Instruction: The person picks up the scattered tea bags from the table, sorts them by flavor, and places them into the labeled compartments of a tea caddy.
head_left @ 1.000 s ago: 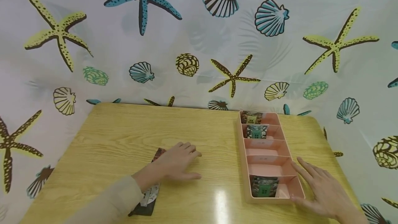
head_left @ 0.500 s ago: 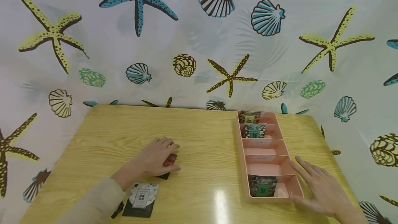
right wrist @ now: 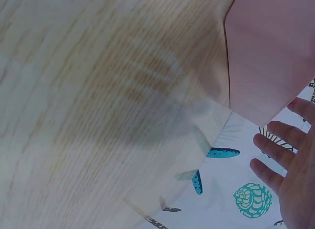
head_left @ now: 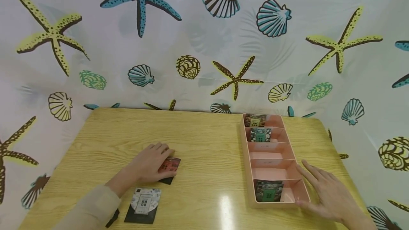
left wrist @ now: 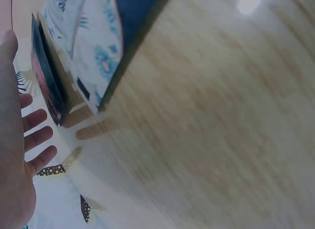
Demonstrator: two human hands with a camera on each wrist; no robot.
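Observation:
My left hand [head_left: 150, 162] lies over the left part of a red-and-black packet [head_left: 170, 164], its thumb across the packet's lower edge. In the left wrist view its fingers [left wrist: 40, 138] are spread and loosely extended, with the packet's dark edge close by. A white-and-black packet [head_left: 142, 205] lies flat nearer me, below that hand. On the right, a pink divided tray [head_left: 247, 173] stands on the table. My right hand [head_left: 329, 194] rests at its right side with straight, spread fingers, fingertips right at the tray wall.
Dark patterned packets stand in the tray's two far compartments and in its nearest one; the compartments between show only small labels. The wooden table [head_left: 198, 134] ends at a cloth [head_left: 191, 27] printed with starfish and shells. A dark piece [head_left: 112, 218] shows beside the left sleeve.
My left hand has drawn back to the left, uncovering the white-and-black packet and then more of the red one. The right hand stays by the tray.

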